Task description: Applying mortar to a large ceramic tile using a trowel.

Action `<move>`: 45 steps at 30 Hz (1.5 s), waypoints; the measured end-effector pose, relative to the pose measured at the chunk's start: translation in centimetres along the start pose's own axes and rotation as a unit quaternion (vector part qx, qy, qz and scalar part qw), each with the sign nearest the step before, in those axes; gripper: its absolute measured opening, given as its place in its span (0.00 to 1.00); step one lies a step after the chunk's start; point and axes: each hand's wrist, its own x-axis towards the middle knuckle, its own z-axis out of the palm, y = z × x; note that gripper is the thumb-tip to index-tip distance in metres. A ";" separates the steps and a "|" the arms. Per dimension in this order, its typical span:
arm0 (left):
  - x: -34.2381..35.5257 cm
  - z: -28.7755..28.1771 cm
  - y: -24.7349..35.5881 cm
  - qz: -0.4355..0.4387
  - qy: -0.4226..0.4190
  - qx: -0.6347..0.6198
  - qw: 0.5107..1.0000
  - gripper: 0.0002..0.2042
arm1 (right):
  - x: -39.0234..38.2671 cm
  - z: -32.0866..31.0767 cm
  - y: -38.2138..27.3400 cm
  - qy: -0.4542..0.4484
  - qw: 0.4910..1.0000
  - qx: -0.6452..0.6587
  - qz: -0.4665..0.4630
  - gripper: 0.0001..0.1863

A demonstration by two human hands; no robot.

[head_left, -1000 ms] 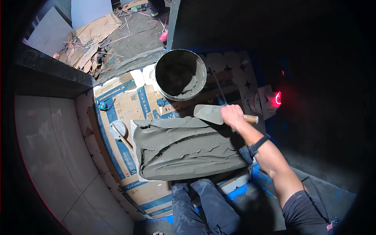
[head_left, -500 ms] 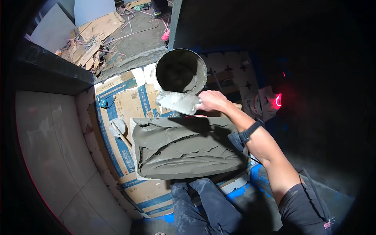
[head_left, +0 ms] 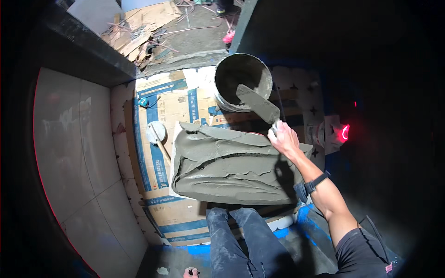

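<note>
Right hand (head_left: 284, 140) is closed around trowel (head_left: 262, 105), angled forward so it reaches over bucket (head_left: 265, 85); left hand (head_left: 190, 272): grip I cannot tell.

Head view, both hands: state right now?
Left hand: partly visible at the lower edge; grip cannot be told.
Right hand: closed, holding the trowel.

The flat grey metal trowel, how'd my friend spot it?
Find the round, grey, smeared bucket near the top middle. The trowel crosses the bucket's lower right rim in the picture, gripped by the right hand. Its long, flat blade sets it apart from the pale, round-headed, wooden-handled mallet lying left.
</note>
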 end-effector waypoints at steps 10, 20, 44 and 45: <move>-0.4 0.1 -6.7 0.010 0.037 -0.005 0.999 0.09 | -5.3 6.1 -5.7 -0.186 0.970 0.131 0.091 0.23; 2.8 -3.5 -14.3 0.039 0.015 0.007 0.999 0.06 | -5.0 13.0 -20.2 -0.278 0.819 0.421 0.273 0.17; 11.3 -15.7 -10.6 -0.006 -0.004 -0.151 0.988 0.04 | -2.0 21.5 -30.5 -0.282 0.934 -0.152 -0.159 0.19; 10.7 -16.1 -10.9 -0.009 0.004 -0.152 0.988 0.04 | -2.9 21.4 -32.0 -0.289 0.930 -0.154 -0.168 0.19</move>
